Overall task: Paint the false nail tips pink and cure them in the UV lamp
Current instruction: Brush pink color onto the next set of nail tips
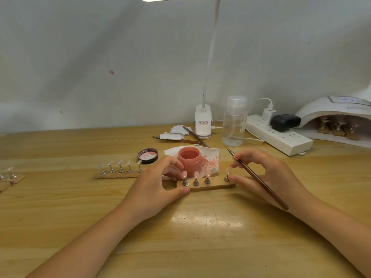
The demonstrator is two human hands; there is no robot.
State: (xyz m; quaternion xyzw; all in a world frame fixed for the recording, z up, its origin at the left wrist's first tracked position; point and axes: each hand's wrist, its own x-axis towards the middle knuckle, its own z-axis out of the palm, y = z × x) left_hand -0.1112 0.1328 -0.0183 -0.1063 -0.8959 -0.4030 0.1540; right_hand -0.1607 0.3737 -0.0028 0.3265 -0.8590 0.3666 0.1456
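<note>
Pink nail tips (pixel 195 174) sit on a wooden strip (pixel 212 186) between both hands. Left hand (pixel 160 184) pinches its left end; right hand (pixel 267 173) grips a brush (pixel 259 180), fingertips touching, I think, the right end. Paint jar (pixel 189 160) just behind.

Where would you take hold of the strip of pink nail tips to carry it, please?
Take the strip by its two short ends, one hand from each side, low on the flat base. The nail tips stand upright on stands along its top, so a grip from above would likely smear them.
</note>
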